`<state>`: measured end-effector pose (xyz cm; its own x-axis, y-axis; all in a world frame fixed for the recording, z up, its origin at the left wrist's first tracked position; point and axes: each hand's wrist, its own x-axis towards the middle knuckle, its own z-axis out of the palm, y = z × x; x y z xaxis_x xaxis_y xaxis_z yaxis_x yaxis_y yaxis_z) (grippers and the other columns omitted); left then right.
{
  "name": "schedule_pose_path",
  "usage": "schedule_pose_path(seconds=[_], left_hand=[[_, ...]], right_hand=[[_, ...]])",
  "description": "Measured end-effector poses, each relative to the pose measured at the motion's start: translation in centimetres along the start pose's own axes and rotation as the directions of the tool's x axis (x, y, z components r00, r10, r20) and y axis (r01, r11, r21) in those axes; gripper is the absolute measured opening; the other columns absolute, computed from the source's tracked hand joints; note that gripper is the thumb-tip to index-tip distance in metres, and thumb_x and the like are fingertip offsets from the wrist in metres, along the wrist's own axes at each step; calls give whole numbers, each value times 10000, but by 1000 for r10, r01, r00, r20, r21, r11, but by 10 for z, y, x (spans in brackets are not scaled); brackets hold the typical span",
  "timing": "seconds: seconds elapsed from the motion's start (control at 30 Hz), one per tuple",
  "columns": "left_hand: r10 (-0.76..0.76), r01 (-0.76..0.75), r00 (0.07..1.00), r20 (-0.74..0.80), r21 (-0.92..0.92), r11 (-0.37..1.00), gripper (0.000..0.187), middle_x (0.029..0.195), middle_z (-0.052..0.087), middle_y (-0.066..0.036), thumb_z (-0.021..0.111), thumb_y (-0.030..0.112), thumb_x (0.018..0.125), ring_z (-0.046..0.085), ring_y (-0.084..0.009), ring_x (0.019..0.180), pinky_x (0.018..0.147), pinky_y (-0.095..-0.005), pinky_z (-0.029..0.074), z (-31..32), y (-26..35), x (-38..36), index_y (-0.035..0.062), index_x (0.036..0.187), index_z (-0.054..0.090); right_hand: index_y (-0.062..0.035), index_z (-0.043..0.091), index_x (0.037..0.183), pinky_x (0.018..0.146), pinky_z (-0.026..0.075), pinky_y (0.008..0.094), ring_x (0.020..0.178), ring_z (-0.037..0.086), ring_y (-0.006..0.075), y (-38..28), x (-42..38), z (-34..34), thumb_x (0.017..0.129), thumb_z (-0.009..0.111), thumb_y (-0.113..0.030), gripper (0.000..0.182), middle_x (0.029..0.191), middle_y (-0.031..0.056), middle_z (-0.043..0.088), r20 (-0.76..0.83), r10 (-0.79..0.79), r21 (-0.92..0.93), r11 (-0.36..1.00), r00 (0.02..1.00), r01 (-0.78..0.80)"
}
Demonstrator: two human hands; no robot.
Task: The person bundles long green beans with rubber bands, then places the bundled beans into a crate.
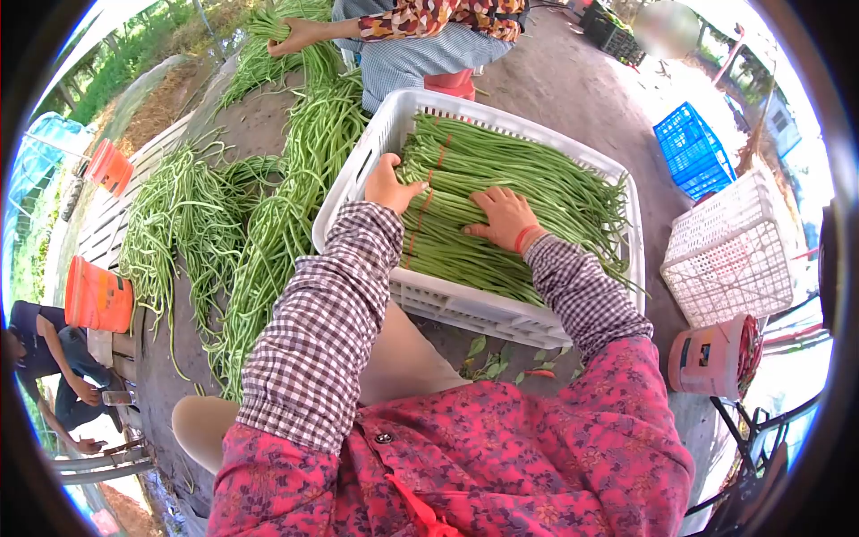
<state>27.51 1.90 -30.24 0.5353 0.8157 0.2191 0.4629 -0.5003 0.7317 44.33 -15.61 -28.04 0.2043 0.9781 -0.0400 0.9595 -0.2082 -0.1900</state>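
Note:
A white plastic crate stands before me, filled with long green beans laid side by side and tied in bundles with red bands. My left hand rests at the bean ends by the crate's left side, thumb apart from the fingers. Flat on top of the beans, near the middle, lies my right hand, fingers spread, a red band round its wrist. Neither hand is closed round anything.
Loose long beans cover the ground at left. A co-worker's hand holds beans at the top. Another person sits far left. Orange buckets, a blue crate, a white basket and a pink bucket stand around.

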Motion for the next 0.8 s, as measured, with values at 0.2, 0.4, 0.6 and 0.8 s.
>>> schedule_pose_path(seconds=[0.2,0.4,0.6,0.8], left_hand=[[205,-415,895,396,568,711,340,1398,386,-67,430,174,924,249,-288,1344,1108,-549,113,5,36,-16,193,1251,524],[-67,-295,828,557,534,792,501,1343,364,-101,362,409,961,387,-339,1194,1039,-475,299,-8,33,-27,71,1330,345],[-63,-214,727,684,312,926,638,1497,141,-152,393,488,929,270,-411,1315,1092,-464,238,0,-6,-4,94,1411,253],[-43,-141,731,681,212,967,638,1488,153,-156,448,507,904,254,-391,1329,1081,-471,275,8,-16,0,158,1410,277]], right_hand=[[-178,497,1271,962,332,482,1169,431,284,-7,-2,7,812,572,-541,591,1202,94,497,-55,61,-62,996,997,-65],[-191,500,1266,921,352,501,1154,428,300,-17,-17,6,824,556,-541,567,1202,68,481,-14,111,-77,991,994,-112],[-202,510,1242,895,374,498,1105,463,300,-16,-7,12,808,585,-500,532,1173,68,501,-34,112,-82,990,993,-114],[-197,509,1243,907,376,491,1105,454,291,-13,-3,21,773,628,-477,560,1155,53,500,-80,114,-104,987,990,-122]])
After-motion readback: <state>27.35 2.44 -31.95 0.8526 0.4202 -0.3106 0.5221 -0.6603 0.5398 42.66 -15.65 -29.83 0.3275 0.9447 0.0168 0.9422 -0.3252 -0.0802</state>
